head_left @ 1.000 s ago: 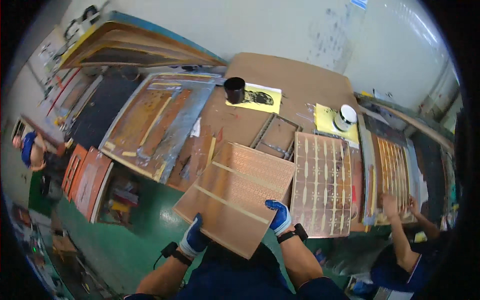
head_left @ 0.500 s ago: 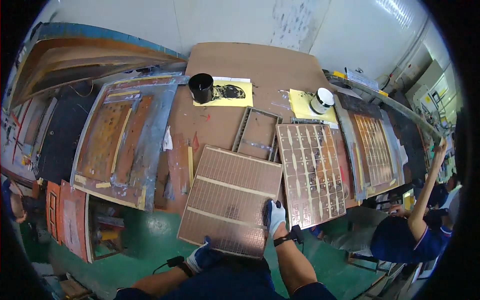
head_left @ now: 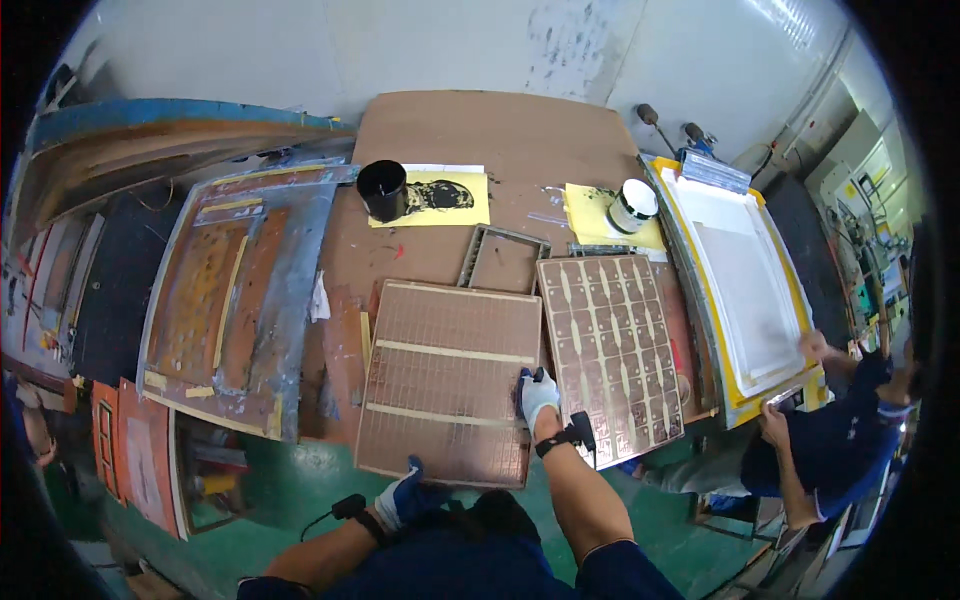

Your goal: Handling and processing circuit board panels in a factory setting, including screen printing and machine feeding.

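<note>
"Where's the copper sheet [head_left: 450, 385] sitting?"
"It's overhanging the 6 o'clock edge of the table [head_left: 500, 115]; a second sheet [head_left: 612, 362] is lying just beside it at 3."
"Fingers?"
"Right hand [head_left: 540, 395] is grasping the first one's 3 o'clock edge. Left hand [head_left: 402, 498] is laying its thumb over the edge near 7; other fingers hiding in shadow, can't tell."
"Around?"
"Black pot [head_left: 383, 192] is standing at 11, white can [head_left: 630, 210] between 1 and 2."

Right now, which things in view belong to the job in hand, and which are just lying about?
Likely the job's:
two-strip coppery panel
right hand, at its edge
left hand

Seemingly lying about:
black pot
white pot
small frame
white scrap
</note>
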Action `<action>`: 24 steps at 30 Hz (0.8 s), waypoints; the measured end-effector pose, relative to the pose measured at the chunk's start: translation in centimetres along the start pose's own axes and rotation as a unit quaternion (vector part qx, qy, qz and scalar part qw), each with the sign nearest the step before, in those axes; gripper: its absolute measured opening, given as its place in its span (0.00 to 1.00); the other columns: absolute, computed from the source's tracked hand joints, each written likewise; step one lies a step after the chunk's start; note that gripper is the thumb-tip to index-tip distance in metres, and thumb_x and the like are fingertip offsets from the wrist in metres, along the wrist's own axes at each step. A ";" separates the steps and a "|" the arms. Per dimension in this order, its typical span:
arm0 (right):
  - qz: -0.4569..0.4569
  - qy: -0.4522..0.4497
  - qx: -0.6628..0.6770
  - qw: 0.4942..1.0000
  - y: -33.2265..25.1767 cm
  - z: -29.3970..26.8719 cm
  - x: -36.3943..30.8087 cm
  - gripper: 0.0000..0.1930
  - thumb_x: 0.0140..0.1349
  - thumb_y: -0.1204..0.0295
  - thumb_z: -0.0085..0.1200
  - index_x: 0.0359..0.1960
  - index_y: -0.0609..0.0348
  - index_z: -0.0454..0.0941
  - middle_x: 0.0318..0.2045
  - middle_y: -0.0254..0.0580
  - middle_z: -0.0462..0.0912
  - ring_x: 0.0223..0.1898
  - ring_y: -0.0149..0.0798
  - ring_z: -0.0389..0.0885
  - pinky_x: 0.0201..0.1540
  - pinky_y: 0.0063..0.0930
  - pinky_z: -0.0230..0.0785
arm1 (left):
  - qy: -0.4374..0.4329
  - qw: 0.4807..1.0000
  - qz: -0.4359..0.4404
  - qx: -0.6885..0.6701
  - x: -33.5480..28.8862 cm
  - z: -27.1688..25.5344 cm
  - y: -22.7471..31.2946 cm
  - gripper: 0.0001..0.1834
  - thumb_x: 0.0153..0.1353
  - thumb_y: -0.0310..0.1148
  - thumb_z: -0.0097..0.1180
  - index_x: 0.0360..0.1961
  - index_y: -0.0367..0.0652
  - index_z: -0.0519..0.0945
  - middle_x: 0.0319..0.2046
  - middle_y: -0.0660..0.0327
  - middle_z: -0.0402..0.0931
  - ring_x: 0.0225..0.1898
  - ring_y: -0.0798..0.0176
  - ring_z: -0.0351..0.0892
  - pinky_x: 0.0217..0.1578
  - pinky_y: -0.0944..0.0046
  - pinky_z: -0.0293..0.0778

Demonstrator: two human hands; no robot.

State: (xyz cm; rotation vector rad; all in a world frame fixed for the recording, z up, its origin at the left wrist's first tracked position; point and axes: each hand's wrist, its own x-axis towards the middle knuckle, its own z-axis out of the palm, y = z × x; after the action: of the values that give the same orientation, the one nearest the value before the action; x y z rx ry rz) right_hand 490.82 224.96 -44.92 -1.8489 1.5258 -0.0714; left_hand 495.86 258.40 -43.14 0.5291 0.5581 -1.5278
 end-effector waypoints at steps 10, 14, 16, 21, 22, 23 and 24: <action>-0.019 0.049 0.017 0.998 -1.5 1.0 2.2 0.18 0.63 0.56 0.54 0.42 0.59 0.77 0.34 0.58 0.83 0.39 0.56 0.83 0.40 0.47 0.73 | 0.004 0.999 -0.041 0.007 2.2 0.0 2.0 0.46 0.63 0.66 0.43 0.70 0.40 0.55 0.62 0.45 0.66 0.61 0.43 0.70 0.60 0.43 0.70; -0.006 0.044 -0.001 0.999 -1.4 -0.8 -1.7 0.28 0.63 0.57 0.54 0.60 0.62 0.71 0.43 0.62 0.82 0.47 0.54 0.81 0.48 0.42 0.73 | 0.020 0.996 -0.069 0.052 2.0 0.2 2.4 0.46 0.62 0.67 0.43 0.68 0.39 0.59 0.57 0.45 0.72 0.55 0.43 0.76 0.56 0.44 0.73; -0.018 0.019 0.088 0.996 -0.5 -1.9 -4.7 0.34 0.63 0.55 0.53 0.67 0.60 0.62 0.56 0.61 0.75 0.55 0.56 0.75 0.56 0.43 0.68 | 0.021 0.994 -0.099 0.040 1.2 0.6 2.3 0.45 0.63 0.66 0.44 0.67 0.39 0.61 0.55 0.45 0.74 0.53 0.43 0.77 0.55 0.45 0.74; -0.027 0.096 0.400 0.911 5.3 -4.4 -10.6 0.24 0.65 0.73 0.53 0.63 0.63 0.66 0.46 0.42 0.79 0.46 0.36 0.76 0.52 0.29 0.69 | -0.056 0.830 0.025 0.554 -2.8 3.8 2.2 0.33 0.68 0.55 0.48 0.61 0.37 0.68 0.47 0.47 0.79 0.47 0.47 0.81 0.49 0.51 0.78; -0.063 0.151 0.401 0.901 6.8 -5.3 -11.3 0.24 0.66 0.76 0.52 0.64 0.64 0.66 0.47 0.41 0.79 0.46 0.35 0.76 0.52 0.29 0.69 | -0.085 0.776 0.071 0.621 -3.4 4.9 2.7 0.31 0.69 0.53 0.49 0.61 0.37 0.69 0.46 0.48 0.80 0.46 0.48 0.82 0.49 0.52 0.78; -0.056 0.200 0.405 0.891 8.4 -6.4 -11.7 0.24 0.66 0.77 0.51 0.64 0.64 0.65 0.48 0.40 0.78 0.46 0.34 0.76 0.52 0.28 0.69 | -0.024 0.845 0.023 0.534 -3.2 6.3 3.7 0.28 0.69 0.49 0.50 0.58 0.36 0.71 0.45 0.49 0.80 0.44 0.51 0.83 0.47 0.55 0.79; 0.024 0.192 0.513 0.836 10.0 -7.7 -11.9 0.24 0.66 0.77 0.51 0.64 0.64 0.65 0.48 0.38 0.78 0.45 0.32 0.75 0.51 0.26 0.69 | 0.034 0.899 -0.022 0.436 -2.7 7.9 4.7 0.24 0.70 0.45 0.51 0.56 0.35 0.74 0.44 0.50 0.81 0.42 0.54 0.83 0.46 0.59 0.79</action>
State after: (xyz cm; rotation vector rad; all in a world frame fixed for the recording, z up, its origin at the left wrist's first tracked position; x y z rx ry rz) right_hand 475.37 231.25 -40.11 -0.9305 1.3398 -1.0773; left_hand 500.69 255.41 -35.47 1.2613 -0.1095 -1.7684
